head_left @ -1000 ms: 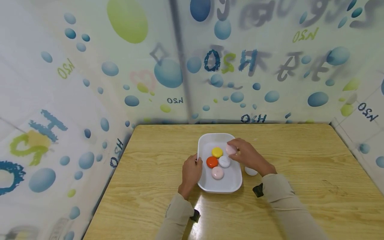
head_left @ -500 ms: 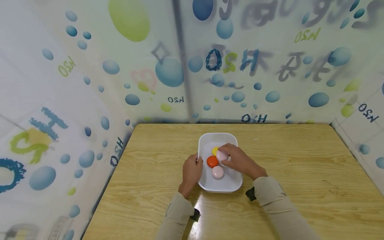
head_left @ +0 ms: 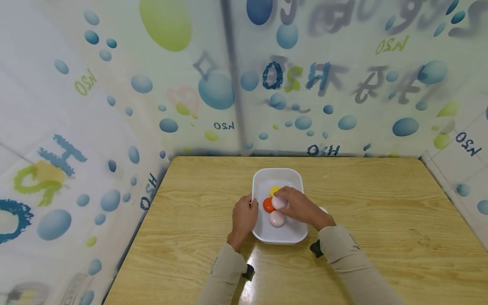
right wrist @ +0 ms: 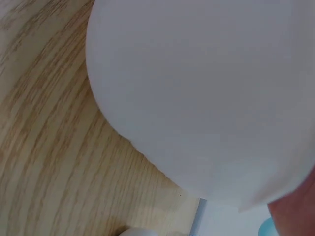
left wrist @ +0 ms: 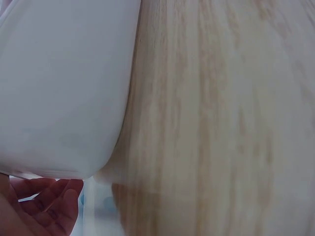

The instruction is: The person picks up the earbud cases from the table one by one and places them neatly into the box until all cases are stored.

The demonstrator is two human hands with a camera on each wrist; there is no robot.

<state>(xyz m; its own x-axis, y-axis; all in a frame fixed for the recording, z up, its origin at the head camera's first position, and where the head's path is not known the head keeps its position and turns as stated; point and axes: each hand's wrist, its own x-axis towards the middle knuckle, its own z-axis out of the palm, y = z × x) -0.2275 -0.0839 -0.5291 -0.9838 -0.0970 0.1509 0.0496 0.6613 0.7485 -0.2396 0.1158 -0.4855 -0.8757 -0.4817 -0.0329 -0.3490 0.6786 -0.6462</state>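
Observation:
In the head view a white rectangular tray (head_left: 263, 232) stands on the table, its left rim gripped by my left hand (head_left: 244, 215). Curled fingers of that hand show below the tray's edge in the left wrist view. My right hand (head_left: 301, 206) pinches a pale pink, glossy round piece (head_left: 279, 202) over the tray's middle. Beside it lie a yellow round piece (head_left: 274, 191), partly covered, and an orange-red one (head_left: 268, 205). Another pale pink piece (head_left: 277, 218) sits nearer the front. The right hand hides the tray's centre right.
Just right of the tray, a white round piece (head_left: 323, 209) shows partly past the right wrist; a white rounded edge (right wrist: 139, 232) also appears low in the right wrist view. The wooden table (head_left: 385, 199) meets a printed wall (head_left: 335, 97) at the back.
From the tray's right rim, my right hand has moved left and slightly toward me with the pale pink piece. The white piece inside the tray is now covered. My left hand keeps its grip.

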